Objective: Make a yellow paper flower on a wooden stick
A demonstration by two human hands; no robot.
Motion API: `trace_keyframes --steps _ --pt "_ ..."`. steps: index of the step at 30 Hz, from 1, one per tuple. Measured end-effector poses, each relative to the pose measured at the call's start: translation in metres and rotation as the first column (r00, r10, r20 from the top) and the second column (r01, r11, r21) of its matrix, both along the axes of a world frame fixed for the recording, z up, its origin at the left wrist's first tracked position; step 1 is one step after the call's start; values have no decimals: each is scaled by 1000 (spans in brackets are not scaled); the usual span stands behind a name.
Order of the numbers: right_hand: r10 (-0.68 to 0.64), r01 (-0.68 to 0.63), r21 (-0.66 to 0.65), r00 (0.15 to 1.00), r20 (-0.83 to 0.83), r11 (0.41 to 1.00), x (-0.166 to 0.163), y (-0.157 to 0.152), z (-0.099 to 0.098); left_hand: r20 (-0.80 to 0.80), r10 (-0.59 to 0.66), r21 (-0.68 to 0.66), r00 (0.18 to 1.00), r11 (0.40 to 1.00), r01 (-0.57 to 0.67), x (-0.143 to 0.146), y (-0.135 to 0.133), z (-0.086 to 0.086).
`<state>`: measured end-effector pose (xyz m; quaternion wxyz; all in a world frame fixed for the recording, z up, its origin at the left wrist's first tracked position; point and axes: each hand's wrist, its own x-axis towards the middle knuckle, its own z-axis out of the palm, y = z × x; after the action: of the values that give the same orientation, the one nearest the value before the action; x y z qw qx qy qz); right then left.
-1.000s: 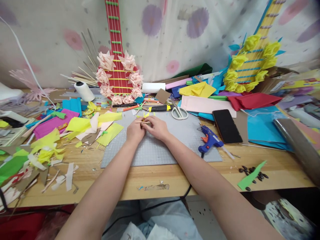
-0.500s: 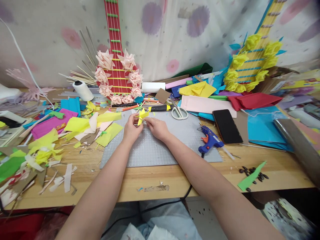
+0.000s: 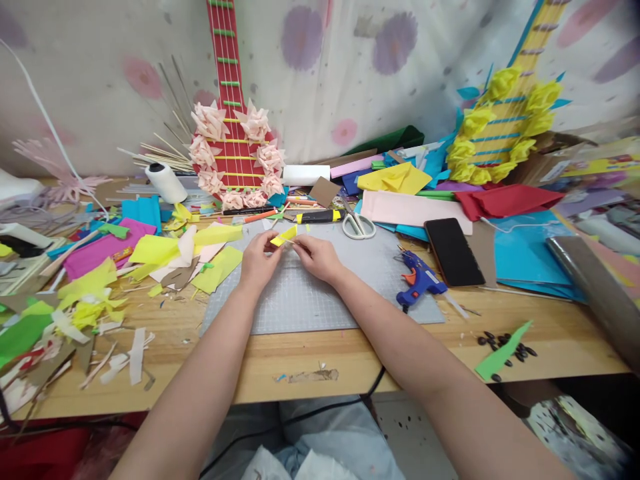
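Above the far half of the grey cutting mat (image 3: 320, 303), my left hand (image 3: 257, 260) holds a small folded piece of yellow paper (image 3: 285, 235) between thumb and fingers. My right hand (image 3: 319, 257) is closed in a pinch at the paper's right end. Something thin and pale shows by those fingertips, too small to name. Just beyond the hands lie a yellow-and-black utility knife (image 3: 320, 217) and white-handled scissors (image 3: 359, 227). A blue hot glue gun (image 3: 420, 280) rests at the mat's right edge.
Paper scraps (image 3: 95, 287) cover the table's left side. A red paper guitar (image 3: 243, 160) with pink flowers and a yellow guitar (image 3: 500, 133) stand at the back. On the right are a phone (image 3: 454, 252), blue sheets (image 3: 525, 257) and black beads (image 3: 520, 350).
The yellow paper has turned in my fingers, from a spread, star-like look to a flatter, narrow folded strip. Both hands stay in nearly the same place.
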<state>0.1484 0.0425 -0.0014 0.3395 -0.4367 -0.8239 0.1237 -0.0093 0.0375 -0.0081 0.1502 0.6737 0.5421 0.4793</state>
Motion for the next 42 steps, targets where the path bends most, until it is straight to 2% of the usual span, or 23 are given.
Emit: trace_keyframes --steps 4,10,14,16,22,24,26,28,31,36,38,42 --pt "52 -52 47 999 4 998 -2 -1 -2 -61 -40 22 997 999 41 -4 1 -2" --pt "-44 44 -22 999 14 999 -4 -4 3 -72 -68 25 995 997 70 0 -2 0" --pt "34 -35 -38 999 -26 999 -4 -3 2 -31 -102 -13 994 995 101 2 -3 -1" --pt "19 -21 -50 999 -42 999 -4 -1 1 -90 -96 3 991 995 96 1 -2 -2" --pt "-151 147 -64 986 -64 987 8 6 -1 -387 -11 154 922 985 76 1 -4 3" --pt "-164 160 -98 986 -33 982 14 8 0 -443 -31 157 896 981 112 6 -8 5" --pt "-138 138 -138 990 5 981 18 9 1 -466 -104 122 879 976 180 14 -11 4" --pt "-110 112 -160 994 22 981 20 9 1 -443 -185 49 877 972 230 22 -14 3" --pt "-68 66 -179 998 -4 982 20 10 0 -351 -230 -67 908 973 221 28 -14 -2" --pt "-3 -10 -222 998 -57 975 17 10 -4 17 -160 -226 987 961 160 22 -5 -8" --pt "19 -27 -209 999 -38 978 15 9 -3 106 -158 -240 982 954 179 19 -2 -9" --pt "16 -18 -146 1000 -18 989 12 8 -1 115 -213 -209 970 950 233 16 -2 -9"
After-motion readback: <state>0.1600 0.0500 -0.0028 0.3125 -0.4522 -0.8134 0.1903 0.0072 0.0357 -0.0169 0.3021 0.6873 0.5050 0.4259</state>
